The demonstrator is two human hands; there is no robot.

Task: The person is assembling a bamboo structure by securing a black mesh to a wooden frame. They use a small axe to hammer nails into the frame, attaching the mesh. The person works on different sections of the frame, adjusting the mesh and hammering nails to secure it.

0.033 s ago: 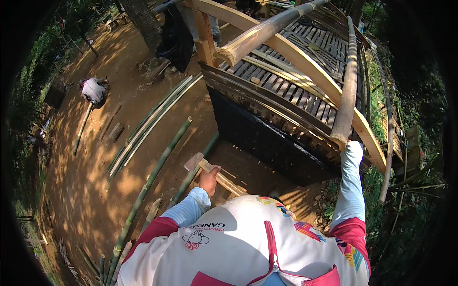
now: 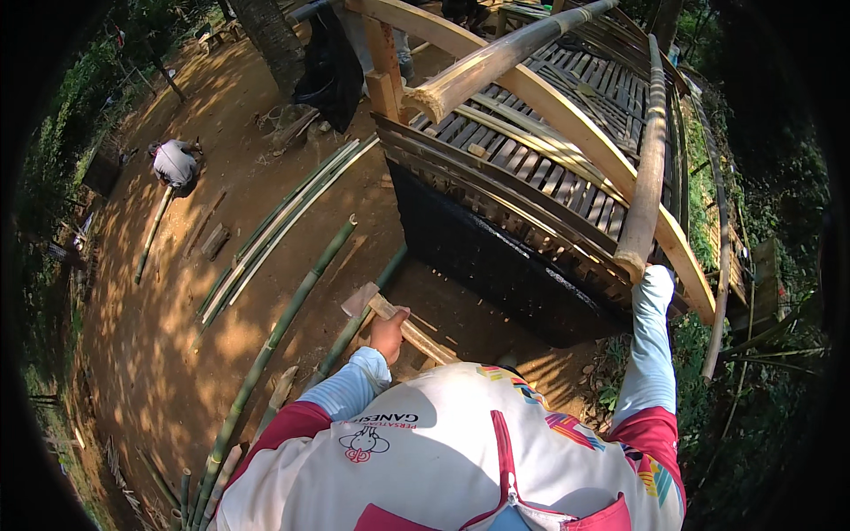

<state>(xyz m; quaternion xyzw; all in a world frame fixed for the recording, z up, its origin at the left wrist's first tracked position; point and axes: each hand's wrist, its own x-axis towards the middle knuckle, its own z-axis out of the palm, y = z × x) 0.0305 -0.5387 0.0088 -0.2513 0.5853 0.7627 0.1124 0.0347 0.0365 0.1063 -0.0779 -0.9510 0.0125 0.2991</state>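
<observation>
My left hand (image 2: 387, 334) is closed around the wooden handle of a hatchet (image 2: 413, 336), just below its head. The metal blade (image 2: 359, 299) points to the left, and the handle's lower end runs out of sight behind my shirt front. With my arm stretched forward, my right hand (image 2: 652, 271) is at the near end of a thick bamboo pole (image 2: 639, 225). It appears to grip the pole there, though most of its fingers are hidden. Next to that pole curves a pale wooden beam (image 2: 567, 115).
A slatted bamboo platform (image 2: 575, 199) with black sheeting (image 2: 482, 257) on its side stands ahead. Another bamboo pole (image 2: 496, 66) crosses above it. Green bamboo (image 2: 292, 310) and split strips (image 2: 288, 226) lie on the dirt at left. A person (image 2: 173, 165) crouches farther off.
</observation>
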